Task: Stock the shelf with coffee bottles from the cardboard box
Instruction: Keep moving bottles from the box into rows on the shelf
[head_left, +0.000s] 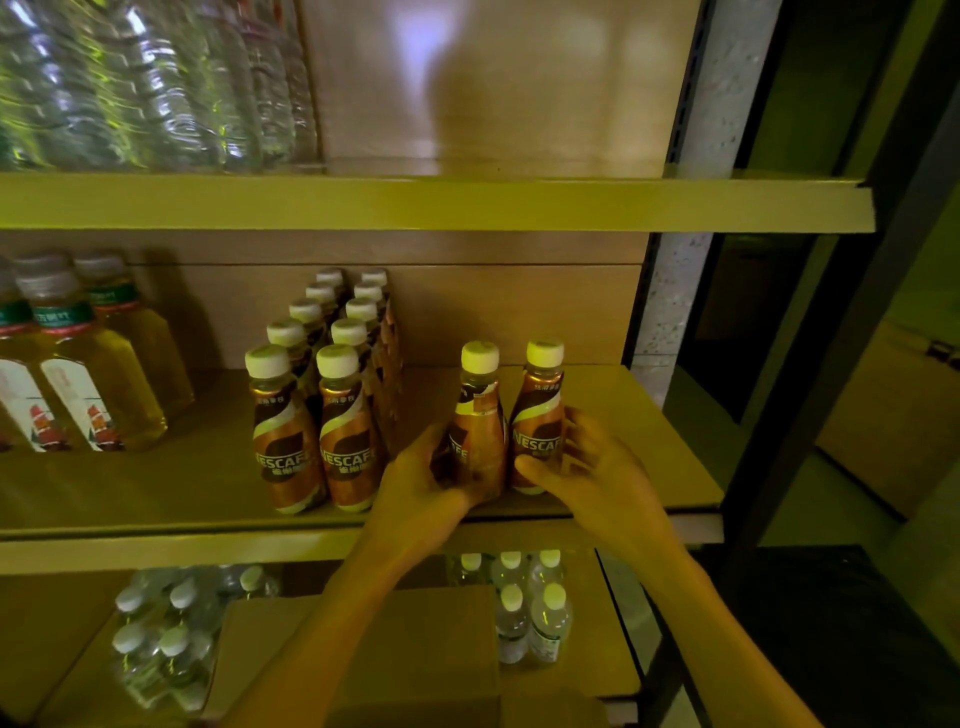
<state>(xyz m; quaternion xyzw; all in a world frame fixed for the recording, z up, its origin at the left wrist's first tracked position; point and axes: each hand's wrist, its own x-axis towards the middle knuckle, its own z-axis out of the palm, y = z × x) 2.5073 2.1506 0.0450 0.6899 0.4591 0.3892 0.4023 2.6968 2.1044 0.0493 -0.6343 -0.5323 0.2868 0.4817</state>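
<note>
Nearest the camera, a cardboard box (363, 649) is seen on the lowest shelf, partly covered by two bare forearms that reach up over it. On the middle shelf (156, 499), the left hand (415, 478) is curled around the lower body of one coffee bottle (477, 431), with the thumb laid across its label and the fingers behind it. The right hand (587, 467) is half closed on a second coffee bottle (537, 421), thumb in front near the base and fingers wrapped round the far side. Both bottles are held upright, touching each other, near the front edge of the shelf at its right end. Each is brown and gold with a pale cap. Just to their left, apart from them, two rows of matching coffee bottles (322, 395) are lined up toward the back panel.
</note>
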